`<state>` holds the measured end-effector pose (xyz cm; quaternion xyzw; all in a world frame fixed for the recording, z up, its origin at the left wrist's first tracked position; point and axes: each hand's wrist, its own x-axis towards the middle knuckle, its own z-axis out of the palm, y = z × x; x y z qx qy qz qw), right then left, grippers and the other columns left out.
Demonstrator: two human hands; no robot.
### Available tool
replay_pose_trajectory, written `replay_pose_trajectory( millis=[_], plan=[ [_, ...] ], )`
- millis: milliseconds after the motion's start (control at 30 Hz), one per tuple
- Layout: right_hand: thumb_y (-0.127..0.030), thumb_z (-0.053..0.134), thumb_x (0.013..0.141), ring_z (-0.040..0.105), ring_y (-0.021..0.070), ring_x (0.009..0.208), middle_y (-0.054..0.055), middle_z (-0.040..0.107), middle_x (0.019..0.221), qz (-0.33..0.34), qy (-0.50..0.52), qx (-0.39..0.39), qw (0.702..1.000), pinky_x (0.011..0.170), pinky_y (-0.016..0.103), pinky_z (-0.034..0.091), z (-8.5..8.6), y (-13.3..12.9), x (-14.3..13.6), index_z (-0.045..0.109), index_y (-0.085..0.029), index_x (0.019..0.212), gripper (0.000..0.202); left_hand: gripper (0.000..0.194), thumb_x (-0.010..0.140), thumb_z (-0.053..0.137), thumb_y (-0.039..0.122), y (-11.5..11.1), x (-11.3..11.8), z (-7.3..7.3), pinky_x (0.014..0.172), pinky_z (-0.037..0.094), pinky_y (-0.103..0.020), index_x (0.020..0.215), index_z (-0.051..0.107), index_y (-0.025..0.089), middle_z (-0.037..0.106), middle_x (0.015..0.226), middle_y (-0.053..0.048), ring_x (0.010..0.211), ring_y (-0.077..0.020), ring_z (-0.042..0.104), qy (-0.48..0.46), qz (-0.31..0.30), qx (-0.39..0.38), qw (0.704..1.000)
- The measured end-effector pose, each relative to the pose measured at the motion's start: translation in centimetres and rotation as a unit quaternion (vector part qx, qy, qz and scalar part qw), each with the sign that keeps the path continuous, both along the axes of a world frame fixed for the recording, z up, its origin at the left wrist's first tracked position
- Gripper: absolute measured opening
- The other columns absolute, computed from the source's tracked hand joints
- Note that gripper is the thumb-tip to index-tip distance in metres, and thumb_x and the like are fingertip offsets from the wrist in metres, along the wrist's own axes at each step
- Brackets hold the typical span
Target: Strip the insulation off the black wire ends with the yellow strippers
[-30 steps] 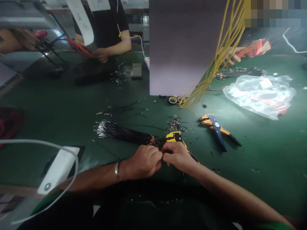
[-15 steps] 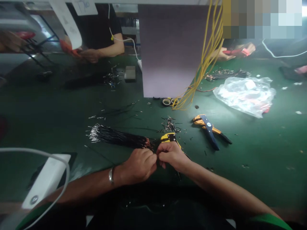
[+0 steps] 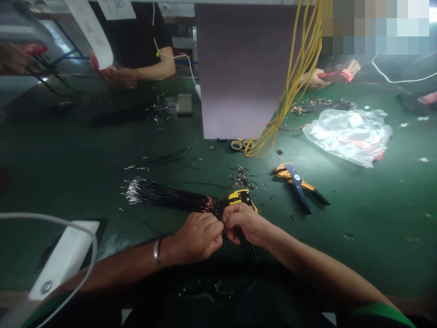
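My left hand (image 3: pixel 202 236) is closed, with its fingertips meeting those of my right hand (image 3: pixel 241 224). My right hand is pinched shut too. Whatever the fingers hold between them is too small or hidden to name. Just beyond my left hand lies a bundle of black wires (image 3: pixel 170 196), silvery terminals at its left end and bare copper at its right. Yellow-and-black wire strippers (image 3: pixel 241 196) rest partly under my right hand, their handles mostly covered. A small pile of wire scraps (image 3: pixel 241 177) lies just past them.
Blue-and-orange wire strippers (image 3: pixel 297 180) lie to the right. Beyond are a clear plastic bag (image 3: pixel 351 132), hanging yellow wires (image 3: pixel 283 118), tape rolls (image 3: pixel 236 145) and a grey panel (image 3: pixel 242 73). A white device (image 3: pixel 64 259) with a cable is at left. Two people work across the table.
My hands stay together in nearly the same spot, the right fingers shifting slightly. Across the table, the person at left has moved their hands a little.
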<state>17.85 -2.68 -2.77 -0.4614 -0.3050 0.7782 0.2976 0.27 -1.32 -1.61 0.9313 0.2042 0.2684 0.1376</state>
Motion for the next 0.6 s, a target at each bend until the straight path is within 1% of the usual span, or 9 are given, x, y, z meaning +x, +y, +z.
replay_pose_trajectory(
  millis=[67,133,200,267,367,433,500,567,600],
  plan=[
    [-0.016,0.055,0.057,0.047,0.0099,0.035,-0.004,0.055,0.042,0.01,-0.074,0.076,0.994,0.037,0.02,0.038,0.1,-0.2,0.2,0.058,-0.017,0.056,0.003,0.014,0.077,0.048,0.01,0.3,0.2,-0.1,0.054,0.036,-0.024,0.066,0.054,0.017,0.056,0.057,0.001,0.054,-0.0106,0.048,-0.02,0.039,-0.078,0.996],
    [-0.013,0.055,0.062,0.053,0.0113,0.045,-0.002,0.06,0.051,0.016,-0.219,0.252,0.943,0.046,0.022,0.04,0.2,-0.6,0.3,0.062,-0.017,0.063,0.008,0.012,0.073,0.051,0.01,0.7,0.3,-0.1,0.053,0.036,-0.021,0.064,0.057,0.016,0.056,0.056,0.002,0.053,-0.0089,0.048,-0.038,0.09,-0.191,0.977],
    [-0.013,0.054,0.073,0.058,0.0142,0.058,0.002,0.064,0.062,0.031,-0.355,0.454,0.816,0.056,0.025,0.042,0.3,-1.0,0.5,0.064,-0.016,0.071,0.011,0.01,0.071,0.053,0.012,1.2,0.5,0.1,0.051,0.036,-0.019,0.063,0.059,0.016,0.055,0.055,0.003,0.052,-0.0079,0.048,-0.043,0.136,-0.325,0.935],
    [-0.014,0.051,0.083,0.06,0.0161,0.065,0.006,0.066,0.071,0.061,-0.425,0.584,0.689,0.062,0.027,0.043,0.5,-1.5,0.5,0.064,-0.015,0.075,0.015,0.009,0.069,0.053,0.015,1.5,0.6,0.3,0.048,0.035,-0.018,0.063,0.06,0.015,0.053,0.053,0.004,0.049,-0.0072,0.046,-0.039,0.17,-0.454,0.874],
    [-0.014,0.048,0.091,0.057,0.0166,0.065,0.006,0.061,0.069,0.115,-0.485,0.652,0.572,0.062,0.029,0.041,0.9,-1.9,0.5,0.061,-0.014,0.074,0.021,0.008,0.064,0.052,0.017,1.7,0.8,0.3,0.042,0.032,-0.018,0.064,0.06,0.015,0.049,0.048,0.006,0.041,-0.0061,0.041,-0.041,0.204,-0.568,0.796],
    [-0.013,0.048,0.091,0.055,0.0169,0.063,0.005,0.059,0.066,0.128,-0.509,0.664,0.533,0.06,0.03,0.04,1.2,-2.0,0.4,0.059,-0.015,0.071,0.022,0.008,0.062,0.052,0.017,1.6,0.9,0.3,0.039,0.031,-0.017,0.064,0.059,0.014,0.049,0.047,0.006,0.039,-0.0057,0.04,-0.042,0.212,-0.599,0.771],
    [-0.013,0.047,0.091,0.053,0.017,0.06,0.004,0.059,0.064,0.126,-0.514,0.675,0.514,0.058,0.031,0.039,1.2,-2.0,0.3,0.058,-0.015,0.069,0.024,0.007,0.062,0.052,0.017,1.5,1.0,0.4,0.038,0.03,-0.017,0.063,0.059,0.014,0.049,0.047,0.006,0.038,-0.0057,0.04,-0.041,0.214,-0.61,0.762],
    [-0.013,0.046,0.09,0.053,0.0166,0.058,0.004,0.059,0.061,0.11,-0.497,0.682,0.525,0.056,0.03,0.038,0.9,-1.9,0.2,0.058,-0.015,0.067,0.026,0.007,0.062,0.053,0.017,1.2,1.1,0.6,0.039,0.031,-0.017,0.063,0.059,0.014,0.048,0.047,0.006,0.039,-0.0057,0.04,-0.045,0.216,-0.601,0.768],
    [-0.013,0.046,0.088,0.053,0.0161,0.057,0.004,0.059,0.06,0.092,-0.482,0.679,0.546,0.055,0.03,0.039,0.7,-1.9,0.2,0.058,-0.016,0.065,0.026,0.007,0.063,0.054,0.018,1.1,1.1,0.6,0.039,0.031,-0.017,0.063,0.059,0.014,0.048,0.047,0.006,0.04,-0.0056,0.04,-0.05,0.214,-0.588,0.779]
  ],
)
